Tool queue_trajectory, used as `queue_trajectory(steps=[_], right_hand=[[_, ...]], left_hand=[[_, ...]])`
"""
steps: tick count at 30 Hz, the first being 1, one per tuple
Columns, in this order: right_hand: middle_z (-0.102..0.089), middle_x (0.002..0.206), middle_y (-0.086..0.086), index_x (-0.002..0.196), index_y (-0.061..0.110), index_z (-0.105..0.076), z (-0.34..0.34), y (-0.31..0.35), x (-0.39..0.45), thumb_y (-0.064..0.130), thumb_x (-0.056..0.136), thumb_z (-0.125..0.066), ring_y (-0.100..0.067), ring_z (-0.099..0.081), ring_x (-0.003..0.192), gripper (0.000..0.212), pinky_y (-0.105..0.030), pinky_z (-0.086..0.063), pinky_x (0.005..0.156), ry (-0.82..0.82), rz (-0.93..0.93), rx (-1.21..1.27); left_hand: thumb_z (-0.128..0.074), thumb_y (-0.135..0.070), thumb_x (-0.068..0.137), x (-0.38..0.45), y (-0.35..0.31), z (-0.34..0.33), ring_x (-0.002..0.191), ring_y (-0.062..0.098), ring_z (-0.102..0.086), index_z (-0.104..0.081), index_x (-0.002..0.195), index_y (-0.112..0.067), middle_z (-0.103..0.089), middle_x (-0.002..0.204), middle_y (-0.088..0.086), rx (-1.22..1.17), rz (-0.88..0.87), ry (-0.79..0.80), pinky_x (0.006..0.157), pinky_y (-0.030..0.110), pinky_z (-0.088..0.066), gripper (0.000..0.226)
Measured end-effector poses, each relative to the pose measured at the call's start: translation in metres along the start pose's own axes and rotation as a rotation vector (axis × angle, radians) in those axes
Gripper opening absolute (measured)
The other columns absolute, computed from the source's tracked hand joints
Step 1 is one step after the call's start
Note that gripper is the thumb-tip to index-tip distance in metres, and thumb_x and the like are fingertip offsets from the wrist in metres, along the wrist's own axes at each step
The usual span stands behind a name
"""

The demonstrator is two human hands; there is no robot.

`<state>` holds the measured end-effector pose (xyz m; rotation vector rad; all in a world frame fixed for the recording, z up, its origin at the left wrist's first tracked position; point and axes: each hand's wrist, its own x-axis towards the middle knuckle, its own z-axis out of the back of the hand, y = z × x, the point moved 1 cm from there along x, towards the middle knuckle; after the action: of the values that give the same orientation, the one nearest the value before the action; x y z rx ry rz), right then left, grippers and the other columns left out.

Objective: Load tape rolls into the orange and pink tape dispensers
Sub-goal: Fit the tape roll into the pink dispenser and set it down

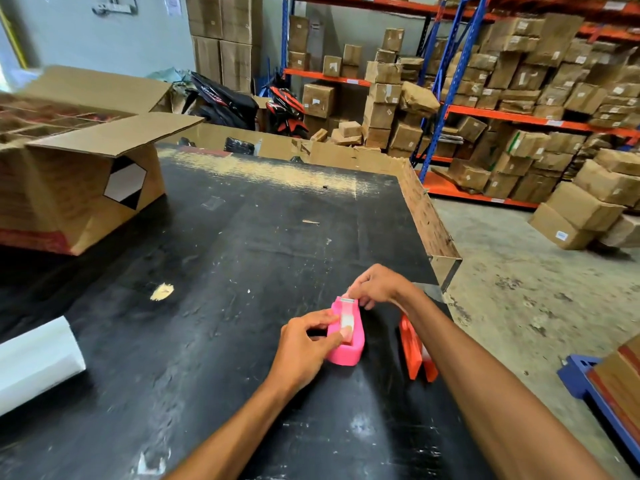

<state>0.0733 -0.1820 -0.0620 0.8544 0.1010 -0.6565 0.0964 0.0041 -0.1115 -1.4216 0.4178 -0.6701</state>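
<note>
Nowhere readable: both hands grip pink dispenser [346, 336].

Orange dispenser [412, 348] half behind forearm

Both hands are working at the pink dispenser [346, 336] standing on the black worktop [225, 271]: the left hand [304, 344] is pinching its side, the right hand [375, 285] is gripping tape at the cutter end. The orange dispenser [414, 348] is lying just beside it.
</note>
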Motion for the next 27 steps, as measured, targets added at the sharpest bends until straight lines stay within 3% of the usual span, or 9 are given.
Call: queue_trajectory(steps=[7, 10, 12, 16, 23, 27], right_hand=[[-0.063, 0.075, -0.010, 0.096, -0.003, -0.071, -0.005, 0.004, -0.019, 0.020, 0.088, -0.060, -0.015, -0.057, 0.063, 0.027, -0.023, -0.051, 0.060, -0.108, 0.001, 0.029], [-0.070, 0.084, -0.014, 0.094, 0.003, -0.073, -0.007, 0.001, -0.033, 0.023, 0.087, -0.061, -0.023, -0.062, 0.074, 0.025, -0.036, -0.056, 0.073, -0.162, 0.013, 0.016], [-0.074, 0.096, -0.015, 0.096, 0.008, -0.073, -0.008, 0.000, -0.044, 0.024, 0.086, -0.061, -0.026, -0.068, 0.086, 0.023, -0.042, -0.055, 0.084, -0.194, 0.017, -0.050], [-0.071, 0.111, -0.013, 0.110, 0.009, -0.068, -0.008, 0.004, -0.065, 0.022, 0.088, -0.060, -0.021, -0.064, 0.101, 0.027, -0.030, -0.048, 0.086, -0.321, 0.049, -0.122], [-0.072, 0.108, -0.011, 0.109, 0.010, -0.069, 0.012, -0.006, -0.125, 0.019, 0.088, -0.061, -0.021, -0.065, 0.101, 0.024, -0.034, -0.050, 0.091, -0.506, 0.119, -0.109], [-0.071, 0.109, -0.010, 0.114, 0.010, -0.067, 0.021, -0.017, -0.170, 0.016, 0.090, -0.058, -0.015, -0.061, 0.092, 0.026, -0.025, -0.046, 0.081, -0.533, 0.131, -0.139]], left_hand=[[-0.078, -0.019, 0.073, 0.000, 0.002, -0.004, 0.086, -0.008, -0.065, -0.073, 0.104, -0.013, -0.068, 0.098, -0.015, 0.014, -0.021, 0.008, 0.073, 0.010, -0.052, 0.031], [-0.078, -0.020, 0.073, -0.001, 0.004, -0.007, 0.091, 0.003, -0.068, -0.072, 0.104, -0.013, -0.070, 0.101, -0.009, 0.026, -0.025, 0.036, 0.079, 0.016, -0.054, 0.033], [-0.078, -0.020, 0.073, -0.003, 0.005, -0.010, 0.092, 0.006, -0.067, -0.072, 0.103, -0.014, -0.070, 0.101, -0.008, 0.035, -0.033, 0.055, 0.077, 0.012, -0.051, 0.032], [-0.078, -0.016, 0.073, -0.005, 0.002, -0.019, 0.089, 0.014, -0.066, -0.073, 0.098, -0.012, -0.068, 0.093, -0.005, 0.061, -0.049, 0.043, 0.076, 0.018, -0.049, 0.026], [-0.077, -0.018, 0.073, -0.003, -0.001, -0.027, 0.090, 0.019, -0.066, -0.072, 0.102, -0.008, -0.072, 0.101, 0.007, 0.088, -0.025, 0.070, 0.082, 0.029, -0.051, 0.031], [-0.073, -0.027, 0.077, -0.011, -0.008, -0.023, 0.112, 0.021, -0.060, -0.061, 0.122, -0.011, -0.062, 0.128, 0.009, 0.105, 0.007, 0.121, 0.098, 0.033, -0.046, 0.049]])
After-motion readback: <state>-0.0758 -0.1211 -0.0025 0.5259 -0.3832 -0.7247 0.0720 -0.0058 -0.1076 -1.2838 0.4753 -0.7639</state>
